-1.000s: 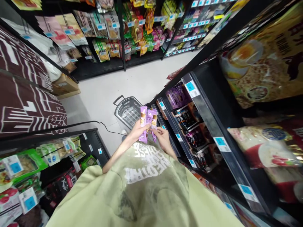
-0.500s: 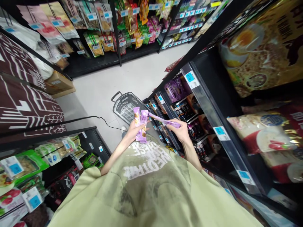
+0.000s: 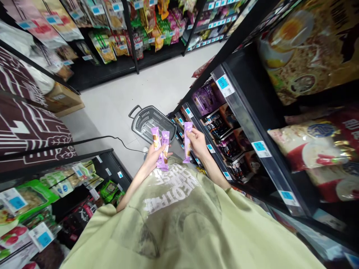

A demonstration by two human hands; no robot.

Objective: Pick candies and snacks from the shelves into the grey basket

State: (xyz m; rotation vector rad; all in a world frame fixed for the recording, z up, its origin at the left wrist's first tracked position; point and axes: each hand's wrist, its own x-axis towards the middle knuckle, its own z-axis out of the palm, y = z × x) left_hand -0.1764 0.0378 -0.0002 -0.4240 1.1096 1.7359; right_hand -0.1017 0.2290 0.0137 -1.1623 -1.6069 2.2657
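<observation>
Two long purple snack packets (image 3: 165, 138) are held side by side in my left hand (image 3: 152, 157), which is closed on them with the thumb across the front. A third purple snack packet (image 3: 187, 149) hangs upright from my right hand (image 3: 197, 141), pinched along its right edge with its printed side turned to me. A small gap separates it from the other two. Behind and below my hands a dark grey shopping basket (image 3: 150, 114) stands on the floor; its slotted bottom shows, and its near side is partly covered by the packets.
To my right rises a black shelf with more purple packets (image 3: 207, 98) and a price rail (image 3: 244, 123). A low display (image 3: 108, 160) stands at left, crossed by a black cable (image 3: 112, 137). A cardboard box (image 3: 63, 99) sits on the pale floor (image 3: 112, 101).
My right hand has moved left and up, and its packet has swung from lying slanted to upright. My left hand has shifted slightly left, still with two packets.
</observation>
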